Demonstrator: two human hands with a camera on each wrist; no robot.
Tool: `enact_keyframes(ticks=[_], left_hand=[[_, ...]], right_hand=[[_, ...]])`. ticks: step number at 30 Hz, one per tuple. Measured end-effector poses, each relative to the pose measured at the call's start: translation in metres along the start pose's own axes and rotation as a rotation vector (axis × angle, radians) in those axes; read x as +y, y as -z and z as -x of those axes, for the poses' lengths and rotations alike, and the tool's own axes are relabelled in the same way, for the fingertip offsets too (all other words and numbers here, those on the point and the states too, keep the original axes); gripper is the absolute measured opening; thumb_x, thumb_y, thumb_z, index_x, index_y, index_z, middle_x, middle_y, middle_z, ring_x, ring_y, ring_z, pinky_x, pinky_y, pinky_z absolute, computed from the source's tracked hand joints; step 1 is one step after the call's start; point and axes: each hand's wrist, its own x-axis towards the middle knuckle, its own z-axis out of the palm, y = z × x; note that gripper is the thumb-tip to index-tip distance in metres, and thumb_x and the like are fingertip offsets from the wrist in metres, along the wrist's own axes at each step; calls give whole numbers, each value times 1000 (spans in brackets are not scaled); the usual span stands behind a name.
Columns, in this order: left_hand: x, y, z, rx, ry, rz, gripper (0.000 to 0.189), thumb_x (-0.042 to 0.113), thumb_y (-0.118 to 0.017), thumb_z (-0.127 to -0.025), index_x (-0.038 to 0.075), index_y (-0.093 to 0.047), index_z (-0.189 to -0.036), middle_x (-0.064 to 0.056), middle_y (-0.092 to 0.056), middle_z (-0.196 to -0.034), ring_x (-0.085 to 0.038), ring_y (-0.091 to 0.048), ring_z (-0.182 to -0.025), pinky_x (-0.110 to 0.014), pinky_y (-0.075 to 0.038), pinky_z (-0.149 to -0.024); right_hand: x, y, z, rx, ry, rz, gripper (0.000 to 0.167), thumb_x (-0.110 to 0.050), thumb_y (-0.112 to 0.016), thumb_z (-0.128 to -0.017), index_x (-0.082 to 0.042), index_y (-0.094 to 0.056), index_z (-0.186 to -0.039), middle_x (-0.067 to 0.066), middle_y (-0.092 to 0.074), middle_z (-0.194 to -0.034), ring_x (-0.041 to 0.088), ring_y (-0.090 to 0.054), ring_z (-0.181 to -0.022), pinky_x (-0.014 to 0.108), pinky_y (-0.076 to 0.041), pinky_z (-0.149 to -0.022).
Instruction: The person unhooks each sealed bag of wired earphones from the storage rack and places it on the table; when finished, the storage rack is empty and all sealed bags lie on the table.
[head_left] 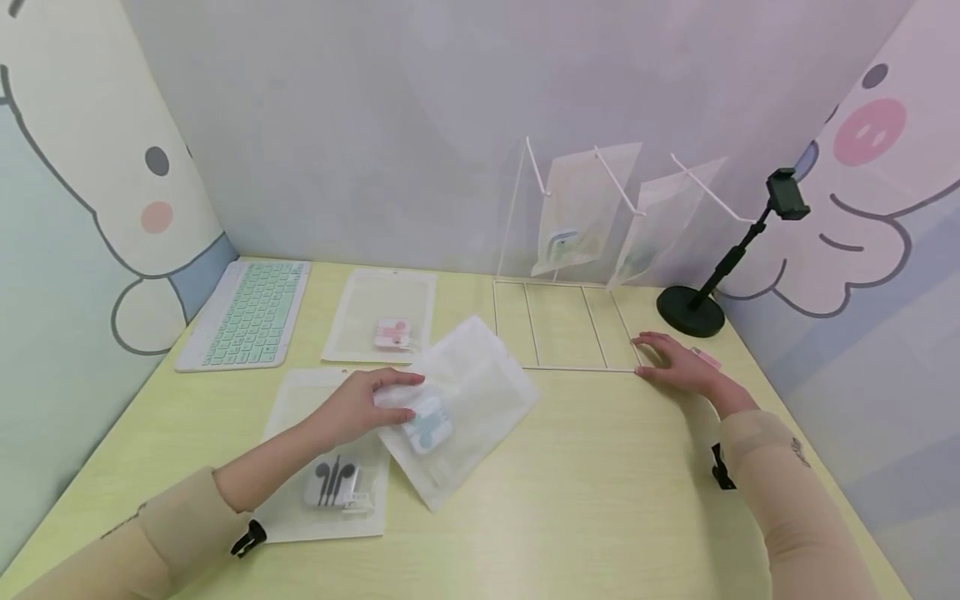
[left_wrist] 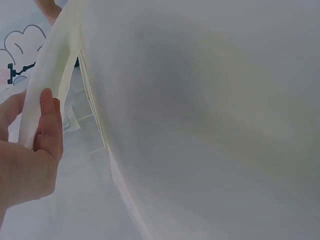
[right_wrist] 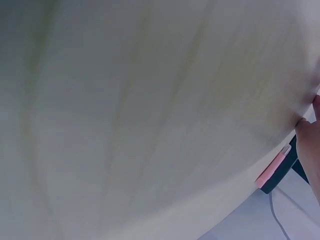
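My left hand [head_left: 365, 408] pinches the edge of a translucent white bag [head_left: 483, 392] holding a light-blue and white earphone case [head_left: 429, 425]. The bag hangs tilted above the table, and in the left wrist view the fingers [left_wrist: 48, 117] curl against its folded edge. My right hand [head_left: 681, 365] lies low at the right front of a white wire rack [head_left: 562, 368], thumb and fingers spread and touching its base edge. Two translucent bags [head_left: 588, 208] [head_left: 660, 221] hang from the rack's prongs. Below the left arm lies a bag [head_left: 352, 521] with black-and-white earphones [head_left: 330, 482].
Another flat bag [head_left: 352, 321] contains a pink earphone case [head_left: 392, 333]. A mint-keyed keyboard [head_left: 251, 312] lies at the back left. Behind the right hand stands a black phone stand [head_left: 690, 310]. A small pink item [right_wrist: 273, 167] lies beside that hand. Walls border the table.
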Motion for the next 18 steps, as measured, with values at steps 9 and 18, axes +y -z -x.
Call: enact_keyframes(ticks=[9,18], left_hand=[[-4,-9,6,-80,47,-25,55,24,-80,-74,15,-63,-125,-12,-59,-129,-28,-52,-121,-44,-43,-98],[1,-14,11,-243,69,-25,65,16,-81,-72,13,-56,-131,-1,-47,-84,-9,-35,-55,-19,-32,-49]], right_hand=[[0,-1,-1,-1,-3,-1,64,-42,-62,-89,-10,-40,-140,23,-23,-151,45,-17,-138,66,-14,-107],[2,1,0,-2,-2,-8,65,-42,-62,-89,-9,-40,-141,23,-22,-152,45,-17,-138,66,-13,-107]])
